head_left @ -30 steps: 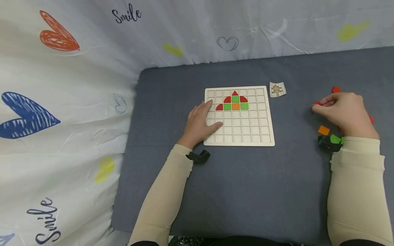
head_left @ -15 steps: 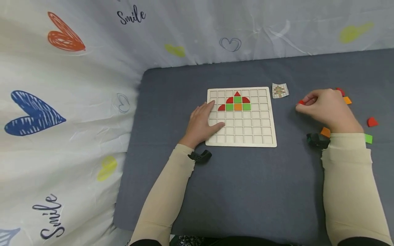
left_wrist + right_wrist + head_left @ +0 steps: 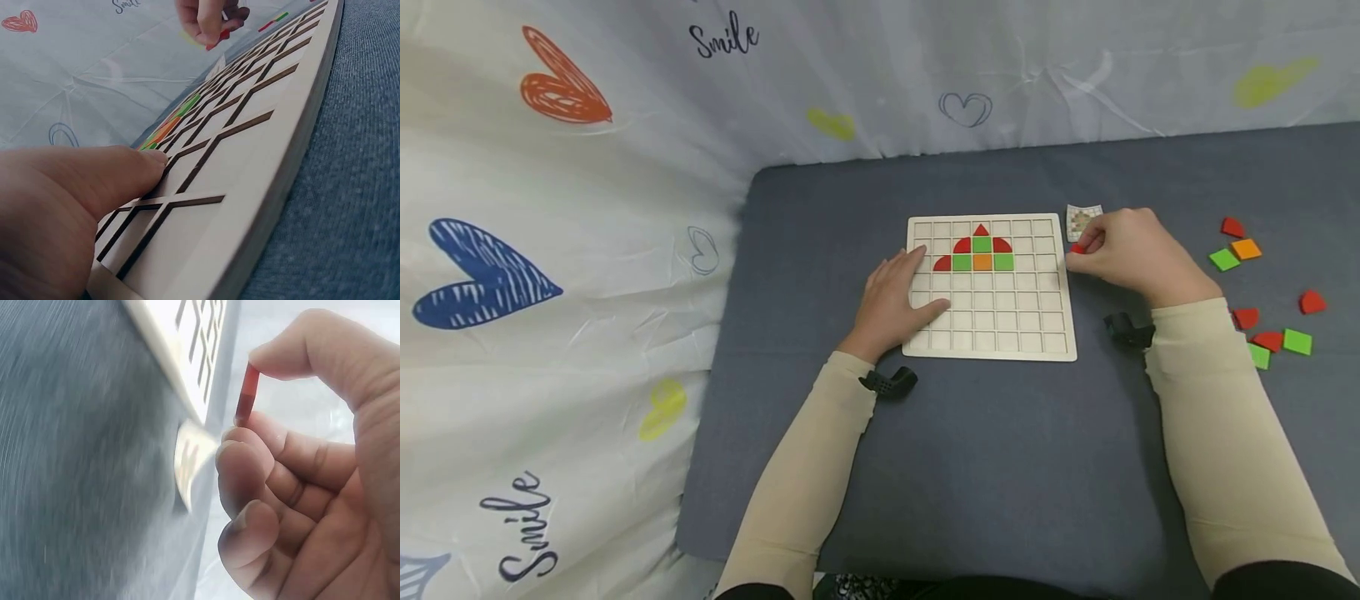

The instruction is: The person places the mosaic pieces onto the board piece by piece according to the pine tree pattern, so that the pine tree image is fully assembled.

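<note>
A pale wooden grid board (image 3: 992, 317) lies on the table, with red, green and orange tiles filling some upper cells. My left hand (image 3: 895, 296) rests on the board's left side, fingers straight and thumb spread over the cells; in the left wrist view the thumb (image 3: 119, 178) lies across the grid. Between thumb and fingertips my right hand (image 3: 1138, 254) pinches a small red tile (image 3: 248, 394), seen edge-on in the right wrist view. That hand is just right of the board, beside the small pattern card (image 3: 1081, 218), and partly covers the card. The tile's full outline is hidden.
Loose tiles lie at the right: an orange square (image 3: 1246, 249), a green square (image 3: 1223, 260), a red rounded tile (image 3: 1312, 302) and several others near the right sleeve (image 3: 1232, 417). A printed white curtain (image 3: 880, 75) hangs behind and left of the grey table (image 3: 1000, 467).
My right hand has moved left from the loose tiles to the board's right edge, carrying the red tile. The tiles it covered now show. My left hand stays on the board.
</note>
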A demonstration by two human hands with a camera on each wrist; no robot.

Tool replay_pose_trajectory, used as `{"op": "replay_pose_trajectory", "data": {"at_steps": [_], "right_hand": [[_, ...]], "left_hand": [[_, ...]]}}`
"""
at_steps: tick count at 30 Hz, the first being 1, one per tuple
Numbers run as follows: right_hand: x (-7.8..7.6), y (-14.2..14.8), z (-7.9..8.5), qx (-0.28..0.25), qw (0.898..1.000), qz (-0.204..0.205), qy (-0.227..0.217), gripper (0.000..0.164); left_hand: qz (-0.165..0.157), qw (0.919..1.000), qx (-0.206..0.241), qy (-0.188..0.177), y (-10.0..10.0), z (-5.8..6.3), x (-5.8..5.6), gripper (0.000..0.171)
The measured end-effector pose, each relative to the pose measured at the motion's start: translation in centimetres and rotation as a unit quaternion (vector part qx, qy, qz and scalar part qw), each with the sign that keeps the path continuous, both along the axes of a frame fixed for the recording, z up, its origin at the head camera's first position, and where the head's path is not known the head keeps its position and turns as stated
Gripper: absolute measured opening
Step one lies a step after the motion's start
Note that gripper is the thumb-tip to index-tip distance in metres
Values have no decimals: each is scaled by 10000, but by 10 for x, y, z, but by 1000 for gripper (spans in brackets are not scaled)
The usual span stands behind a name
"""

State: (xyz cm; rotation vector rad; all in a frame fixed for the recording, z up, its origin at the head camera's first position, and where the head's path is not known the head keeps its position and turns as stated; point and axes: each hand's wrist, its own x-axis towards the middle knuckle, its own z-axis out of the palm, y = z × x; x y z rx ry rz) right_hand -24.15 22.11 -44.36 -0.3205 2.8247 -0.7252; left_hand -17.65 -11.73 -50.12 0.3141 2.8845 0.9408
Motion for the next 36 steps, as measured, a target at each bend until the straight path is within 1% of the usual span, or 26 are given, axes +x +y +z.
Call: {"op": "replay_pose_trajectory", "data": {"at_steps": [4,6,11,17,21,28,36], "right_hand": [[-3,-16,1,51,9994,356,14,24],[-5,-22,1,43,9989,463,9,21],[-9,-36,2,-7,9983,572,-111,20],[-10,-47,-3,103,9964,772,-327,19],[-10,-52,-6,116,9956,861,-342,17],[-10,-57,-5,162,9942,968,-439,18],[-16,-54,-9,77,9913,1276,-325,18]], "left_hand": [[-41,10000,-11,27,-1,-1,0,89],[-66,10000,-16,35,-1,-1,-1,89],[-87,10000,-2,34,-1,-1,-2,88],[-69,10000,-1,18,-1,-2,-2,88],[-47,10000,-26,-7,-1,-1,-2,88],[-54,10000,-59,14,-1,-3,-2,88],[-40,10000,-4,60,-1,-3,-2,87]]}}
